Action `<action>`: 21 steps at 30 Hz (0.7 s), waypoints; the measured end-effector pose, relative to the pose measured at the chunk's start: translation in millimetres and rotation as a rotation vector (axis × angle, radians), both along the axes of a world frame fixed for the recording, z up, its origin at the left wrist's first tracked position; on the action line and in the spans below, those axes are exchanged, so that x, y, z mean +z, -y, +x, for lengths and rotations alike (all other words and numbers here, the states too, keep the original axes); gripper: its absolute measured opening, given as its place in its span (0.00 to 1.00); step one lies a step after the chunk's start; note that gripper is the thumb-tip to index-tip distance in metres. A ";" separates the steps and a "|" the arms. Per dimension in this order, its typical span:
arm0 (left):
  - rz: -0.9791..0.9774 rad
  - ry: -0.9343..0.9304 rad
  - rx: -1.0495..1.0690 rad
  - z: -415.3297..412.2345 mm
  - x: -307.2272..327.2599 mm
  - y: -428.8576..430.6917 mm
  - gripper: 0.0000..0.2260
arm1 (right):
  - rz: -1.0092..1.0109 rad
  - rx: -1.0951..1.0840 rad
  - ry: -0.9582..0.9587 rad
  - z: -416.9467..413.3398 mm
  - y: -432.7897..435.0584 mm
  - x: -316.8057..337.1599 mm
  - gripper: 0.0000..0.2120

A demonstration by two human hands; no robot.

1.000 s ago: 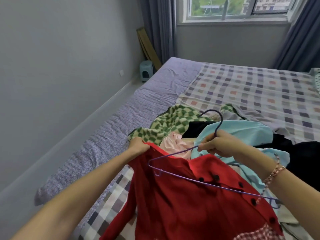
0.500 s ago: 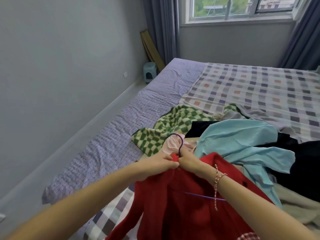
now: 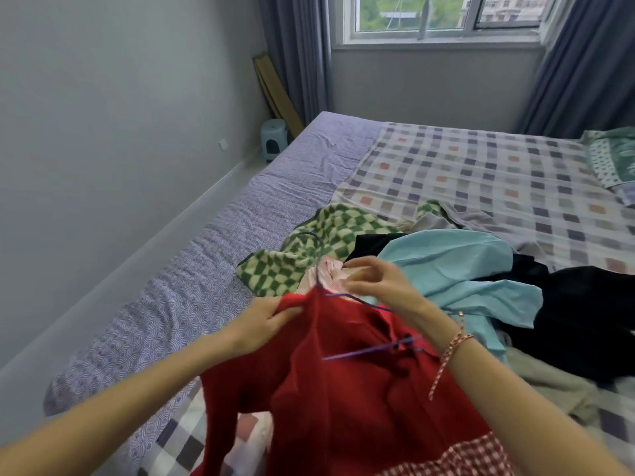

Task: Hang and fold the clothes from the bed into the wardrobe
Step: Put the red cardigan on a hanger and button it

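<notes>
While the red garment (image 3: 343,389) hangs half-threaded on the purple wire hanger (image 3: 357,301) over the near end of the bed (image 3: 220,255), my left hand (image 3: 271,319) grips its shoulder cloth just beside the hanger's neck. My right hand (image 3: 378,285) hovers above the hanger's other arm with its fingers bent. It is blurred, so I cannot tell whether it pinches anything.

One wire arm and the lower bar lie bare across the red front, so I judge that side is not yet dressed. I would hold the left shoulder firm, take the loose edge of the neckline and draw it over the exposed wire, leaving the hook standing out of the collar. The green checked garment (image 3: 275,273) lies just behind the hook, so I would lift clear of it to avoid a snag.
</notes>
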State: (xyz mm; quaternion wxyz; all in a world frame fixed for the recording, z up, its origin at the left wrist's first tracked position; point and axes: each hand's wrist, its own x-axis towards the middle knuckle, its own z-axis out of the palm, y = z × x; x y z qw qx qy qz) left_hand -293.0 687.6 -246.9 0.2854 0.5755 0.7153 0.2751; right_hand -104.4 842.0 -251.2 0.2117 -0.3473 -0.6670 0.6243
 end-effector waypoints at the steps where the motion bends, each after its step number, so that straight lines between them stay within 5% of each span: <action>1: 0.008 -0.012 0.021 -7.5 2.3 5.5 0.11 | 0.049 -0.088 0.015 10.3 -12.5 -4.2 0.12; 3: 0.047 -0.003 0.041 -15.4 10.6 17.2 0.10 | 0.184 -0.214 0.169 27.3 -31.5 -22.9 0.09; 7: 0.044 -0.042 0.020 -27.4 13.7 29.6 0.15 | 0.204 -0.038 0.412 26.7 -25.1 -72.2 0.10; 10: 0.032 -0.078 -0.020 -33.4 14.2 35.2 0.16 | 0.042 0.117 0.383 13.6 -17.9 -93.9 0.19; 13: 0.019 -0.104 -0.031 -39.8 15.2 42.8 0.19 | 0.196 0.399 0.719 3.9 -19.2 -119.6 0.32; 15: 0.023 -0.092 -0.036 -44.9 13.0 47.4 0.22 | 0.339 0.419 0.844 0.5 -17.4 -135.5 0.26; 18: 0.016 -0.143 -0.069 -49.7 8.3 46.9 0.26 | 0.368 0.289 0.783 -0.4 -24.3 -134.6 0.11; 21: -0.004 -0.165 -0.031 -51.1 8.8 41.7 0.20 | 0.326 0.223 0.799 11.9 -46.9 -117.5 0.12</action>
